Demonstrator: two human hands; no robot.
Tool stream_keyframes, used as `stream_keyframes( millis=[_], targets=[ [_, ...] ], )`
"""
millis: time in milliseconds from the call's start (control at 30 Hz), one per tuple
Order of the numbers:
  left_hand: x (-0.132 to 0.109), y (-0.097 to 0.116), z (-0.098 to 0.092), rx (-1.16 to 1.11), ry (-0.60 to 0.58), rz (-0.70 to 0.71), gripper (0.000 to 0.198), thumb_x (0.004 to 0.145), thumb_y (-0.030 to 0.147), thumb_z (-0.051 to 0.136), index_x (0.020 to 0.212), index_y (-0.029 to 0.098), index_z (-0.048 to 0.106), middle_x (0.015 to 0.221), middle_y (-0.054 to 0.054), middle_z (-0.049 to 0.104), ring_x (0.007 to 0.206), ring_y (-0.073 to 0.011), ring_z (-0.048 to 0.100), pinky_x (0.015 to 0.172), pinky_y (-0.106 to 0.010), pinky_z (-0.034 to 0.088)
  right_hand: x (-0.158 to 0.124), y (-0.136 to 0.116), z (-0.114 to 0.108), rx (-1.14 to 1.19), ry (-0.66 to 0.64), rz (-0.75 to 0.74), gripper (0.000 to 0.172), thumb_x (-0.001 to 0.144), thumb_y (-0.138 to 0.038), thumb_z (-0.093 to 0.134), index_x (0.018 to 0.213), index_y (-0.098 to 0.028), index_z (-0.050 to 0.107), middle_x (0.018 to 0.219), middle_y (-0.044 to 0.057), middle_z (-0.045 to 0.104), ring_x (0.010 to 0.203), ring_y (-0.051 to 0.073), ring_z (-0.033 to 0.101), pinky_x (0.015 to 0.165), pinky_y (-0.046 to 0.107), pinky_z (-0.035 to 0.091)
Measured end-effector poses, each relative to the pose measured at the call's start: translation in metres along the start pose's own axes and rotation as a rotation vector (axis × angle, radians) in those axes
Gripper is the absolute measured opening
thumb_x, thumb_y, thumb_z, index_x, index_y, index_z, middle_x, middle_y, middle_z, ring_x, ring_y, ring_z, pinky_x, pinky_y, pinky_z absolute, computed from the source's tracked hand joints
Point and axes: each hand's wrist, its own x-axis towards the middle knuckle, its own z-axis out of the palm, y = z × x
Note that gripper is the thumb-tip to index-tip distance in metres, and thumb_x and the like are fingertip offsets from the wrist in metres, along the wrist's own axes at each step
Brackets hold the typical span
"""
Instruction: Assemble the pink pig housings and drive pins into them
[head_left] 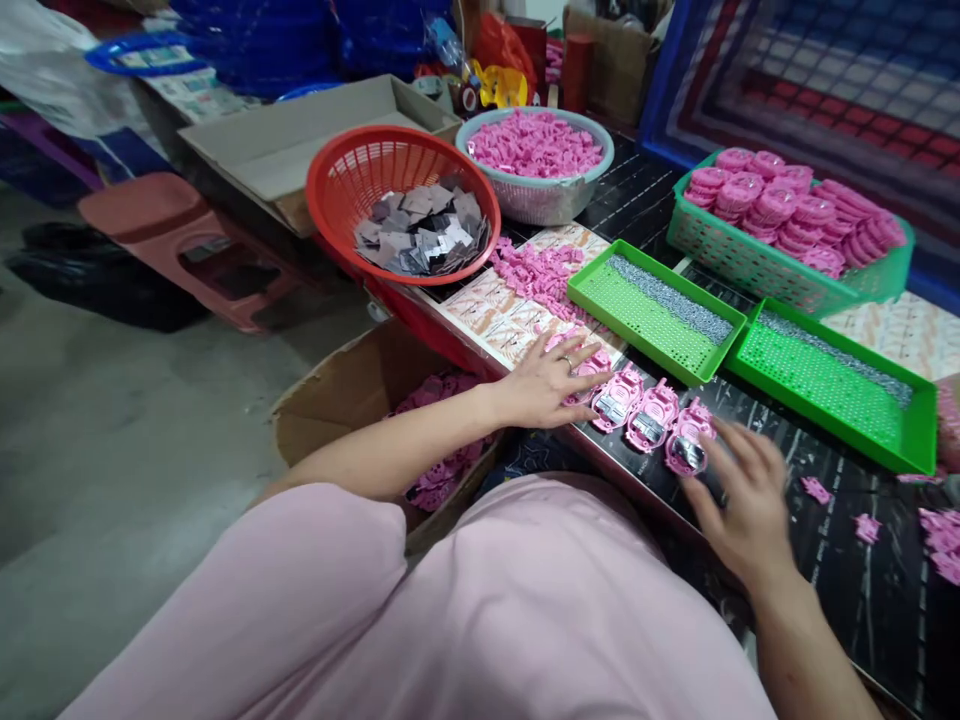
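My left hand (551,382) lies flat with fingers spread on the dark table (847,560), touching the left end of a row of pink plastic casings (651,415). My right hand (742,495), slightly blurred, rests with fingers apart at the right end of that row, next to the last casing (686,452). Neither hand grips anything. A loose pile of small pink parts (536,272) lies beyond my left hand.
A red basket (337,180) holds grey squares. A grey bowl (536,200) holds pink parts. Two green trays (645,320) (825,385) carry small metal pieces; a green basket (750,260) has pink discs. A cardboard box (337,400) of pink parts sits below.
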Motion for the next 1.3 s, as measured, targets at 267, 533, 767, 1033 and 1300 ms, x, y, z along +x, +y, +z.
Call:
stream_keyframes(
  millis=[267,533,767,1033,1300],
  targets=[
    [-0.051,0.0,-0.003,-0.001,-0.077,-0.033,0.05,0.095,0.052,0.05,0.14,0.029,0.05,0.149,-0.012,0.045,0.141,-0.0341,0.035,0.114,-0.066,0.014,0.013,-0.042,0.043,-0.197,-0.311,-0.13,0.061,0.094,-0.055,0.037,0.147,-0.023,0.037,0.155,0.014,0.035,0.142,0.035,0.032,0.111,0.064,0.029],
    [-0.172,-0.045,-0.047,-0.04,0.063,-0.507,0.06,0.098,0.06,0.027,0.127,0.022,0.063,0.127,-0.008,0.066,0.116,-0.025,0.063,0.107,-0.047,0.041,0.082,-0.134,0.077,0.11,-0.372,-0.597,0.062,0.091,-0.055,0.047,0.145,-0.026,0.041,0.154,0.013,0.038,0.143,0.028,0.032,0.115,0.056,0.026],
    [-0.148,-0.056,-0.026,-0.029,0.275,-0.436,0.049,0.097,0.054,0.037,0.111,0.021,0.071,0.107,-0.005,0.075,0.094,-0.0208,0.071,0.089,-0.035,0.055,0.138,-0.053,0.064,-0.138,-0.083,-0.137,0.046,0.093,-0.037,0.047,0.134,-0.016,0.054,0.136,0.018,0.054,0.124,0.032,0.045,0.103,0.052,0.038],
    [-0.058,-0.06,-0.019,-0.104,0.383,-0.159,0.033,0.099,0.035,0.044,0.106,0.019,0.071,0.102,-0.005,0.075,0.093,-0.0175,0.071,0.089,-0.033,0.054,0.15,0.008,0.075,-0.253,-0.083,0.132,0.04,0.096,-0.044,0.04,0.088,-0.021,0.071,0.084,0.01,0.064,0.086,0.022,0.055,0.065,0.031,0.041],
    [-0.025,-0.064,-0.011,-0.158,0.386,-0.026,0.028,0.098,0.029,0.046,0.105,0.018,0.071,0.1,-0.004,0.076,0.091,-0.0166,0.071,0.085,-0.031,0.055,0.176,0.042,0.07,-0.25,-0.101,0.206,0.043,0.095,-0.048,0.041,0.086,-0.019,0.072,0.086,0.01,0.063,0.088,0.022,0.056,0.066,0.031,0.04]
  ],
)
